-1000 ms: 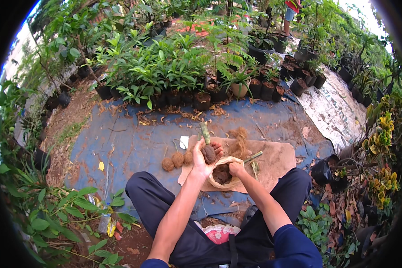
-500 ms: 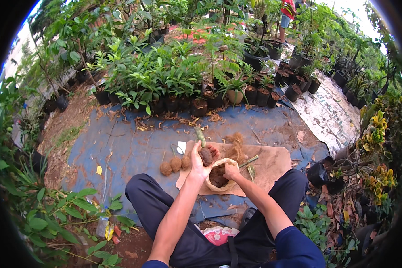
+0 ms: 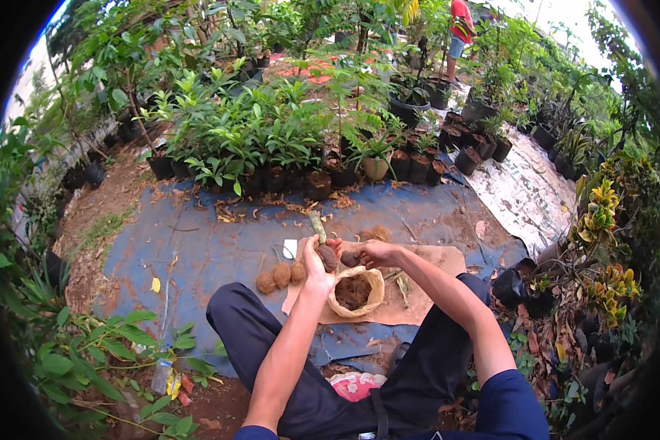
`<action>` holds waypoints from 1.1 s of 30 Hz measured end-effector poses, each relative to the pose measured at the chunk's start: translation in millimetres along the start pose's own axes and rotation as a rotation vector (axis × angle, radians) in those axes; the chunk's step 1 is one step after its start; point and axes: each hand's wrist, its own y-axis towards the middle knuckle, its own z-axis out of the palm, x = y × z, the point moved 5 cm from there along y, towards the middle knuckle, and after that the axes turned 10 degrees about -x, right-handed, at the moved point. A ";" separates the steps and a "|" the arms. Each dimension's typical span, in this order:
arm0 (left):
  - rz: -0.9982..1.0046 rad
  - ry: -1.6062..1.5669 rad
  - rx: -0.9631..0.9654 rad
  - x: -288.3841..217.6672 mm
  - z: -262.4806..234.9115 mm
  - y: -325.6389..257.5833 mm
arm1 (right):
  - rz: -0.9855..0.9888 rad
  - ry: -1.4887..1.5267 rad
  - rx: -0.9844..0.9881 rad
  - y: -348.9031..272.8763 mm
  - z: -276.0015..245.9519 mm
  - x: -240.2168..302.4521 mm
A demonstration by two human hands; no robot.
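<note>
My left hand (image 3: 314, 262) is closed around a thick green stem cutting (image 3: 317, 224) with a ball of brown soil (image 3: 327, 257) packed at its lower end. Just to the right, my right hand (image 3: 378, 254) pinches a dark clump of soil (image 3: 350, 259) beside that ball. Below both hands stands a pale bag (image 3: 377, 290) with a rolled rim, holding loose brown soil (image 3: 353, 292). Several fibre-wrapped balls (image 3: 281, 275) with thin strings lie left of my left hand. Brown coconut fibre (image 3: 374, 233) lies beyond my right hand, partly hidden by it.
A brown cardboard sheet (image 3: 436, 262) lies under the bag on a blue tarp (image 3: 198, 257). A small white card (image 3: 290, 248) and cut green stem pieces (image 3: 403, 289) lie nearby. Potted plants (image 3: 271, 180) line the far side. A person in red (image 3: 460, 22) stands at the back right.
My right hand has come up out of the bag with a clump of soil and moved beside the soil ball. My left hand still holds the stem cutting.
</note>
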 end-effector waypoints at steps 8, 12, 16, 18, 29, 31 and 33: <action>0.059 -0.097 0.097 -11.3 4.6 -4.1 | -0.299 0.533 0.098 -67.7 19.9 63.7; 0.054 -0.125 0.158 -11.3 10.5 -10.1 | -0.367 0.520 0.161 -85.0 36.3 75.7; 0.020 -0.150 0.221 -10.7 19.4 -19.3 | -0.383 0.450 0.204 -90.4 48.6 77.2; 0.023 -0.145 0.228 -11.5 22.8 -25.4 | -0.456 0.397 0.165 -90.7 50.8 79.9; 0.092 -0.177 0.348 -18.6 34.4 -34.2 | -0.409 0.275 -0.073 -87.3 49.2 72.6; 0.118 -0.150 0.353 -18.4 34.2 -33.2 | -0.442 0.232 -0.138 -90.4 47.9 71.8; 0.129 -0.123 0.345 -16.8 33.3 -31.8 | -0.514 0.171 -0.220 -94.4 47.9 72.0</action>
